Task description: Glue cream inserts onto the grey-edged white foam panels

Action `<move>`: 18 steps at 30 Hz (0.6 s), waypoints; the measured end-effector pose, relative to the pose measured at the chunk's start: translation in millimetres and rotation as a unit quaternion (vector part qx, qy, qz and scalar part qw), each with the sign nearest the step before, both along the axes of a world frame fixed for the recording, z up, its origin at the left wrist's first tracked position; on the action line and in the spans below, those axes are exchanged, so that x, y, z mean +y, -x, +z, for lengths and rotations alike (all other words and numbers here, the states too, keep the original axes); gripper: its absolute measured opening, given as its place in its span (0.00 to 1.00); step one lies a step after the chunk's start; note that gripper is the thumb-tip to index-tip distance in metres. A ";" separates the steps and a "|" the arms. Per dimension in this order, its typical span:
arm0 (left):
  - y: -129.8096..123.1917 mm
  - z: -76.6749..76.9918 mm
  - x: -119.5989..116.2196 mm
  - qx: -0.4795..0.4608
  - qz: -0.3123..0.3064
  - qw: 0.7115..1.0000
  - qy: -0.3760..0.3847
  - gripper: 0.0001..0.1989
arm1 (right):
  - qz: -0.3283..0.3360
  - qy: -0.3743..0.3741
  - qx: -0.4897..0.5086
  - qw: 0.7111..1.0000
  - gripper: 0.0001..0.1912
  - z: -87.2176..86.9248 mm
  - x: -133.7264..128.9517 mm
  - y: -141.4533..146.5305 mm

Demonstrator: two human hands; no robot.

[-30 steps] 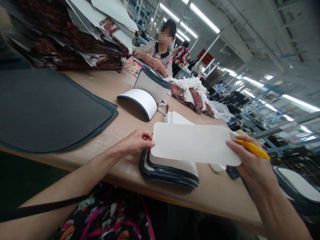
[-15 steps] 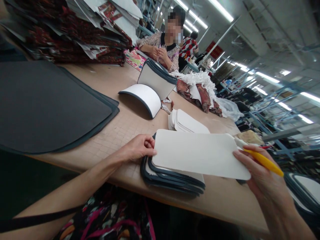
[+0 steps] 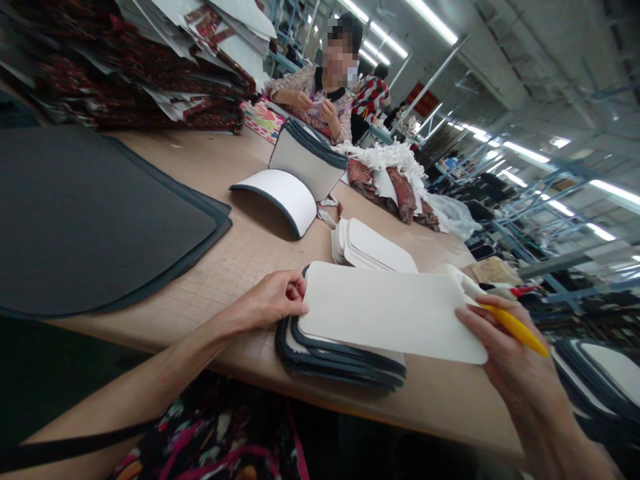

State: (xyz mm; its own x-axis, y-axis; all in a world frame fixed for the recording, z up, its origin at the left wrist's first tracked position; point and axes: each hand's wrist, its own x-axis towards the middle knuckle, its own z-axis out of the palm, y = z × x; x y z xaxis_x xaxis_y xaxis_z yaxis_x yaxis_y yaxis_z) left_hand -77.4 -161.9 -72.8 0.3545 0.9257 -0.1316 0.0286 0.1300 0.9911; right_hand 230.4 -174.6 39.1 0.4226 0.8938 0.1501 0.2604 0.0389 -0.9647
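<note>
A cream-white rounded panel (image 3: pixel 385 310) lies between my hands, above a stack of dark-edged panels (image 3: pixel 345 367) at the table's front edge. My left hand (image 3: pixel 283 293) pinches its left end. At the right end, my right hand (image 3: pixel 505 333) grips the panel between thumb and fingers, and a yellow-handled tool (image 3: pixel 517 328) is also held in that hand; its tip is partly hidden behind the panel. Just behind is a pile of smaller white panels (image 3: pixel 383 245).
Large dark sheets (image 3: pixel 100 220) cover the table's left side. Curved white panels (image 3: pixel 280 190) stand mid-table, with bundled brown fabric (image 3: pixel 403 190) behind them. A tall fabric pile (image 3: pixel 150 73) is back left. Across the table sits a person (image 3: pixel 325 100). More dark-edged panels (image 3: pixel 605 373) lie far right.
The view has shifted slightly. The panel's right end and my right hand have moved a little left and down, and the panel lies slightly closer over the stack.
</note>
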 end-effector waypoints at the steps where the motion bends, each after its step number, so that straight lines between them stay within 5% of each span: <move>1: 0.0 -0.4 0.3 0.006 0.000 1.000 -0.004 0.10 | -0.001 0.000 -0.002 1.000 0.23 -1.4 0.1 -1.4; 11: 0.1 13.3 4.2 0.076 -0.014 0.997 0.007 0.24 | 0.067 0.017 -0.095 0.993 0.17 -14.2 3.6 -15.7; 18: -2.2 21.5 11.6 0.121 -0.013 0.990 0.073 0.25 | 0.093 0.027 -0.099 0.990 0.13 -45.3 5.1 -34.2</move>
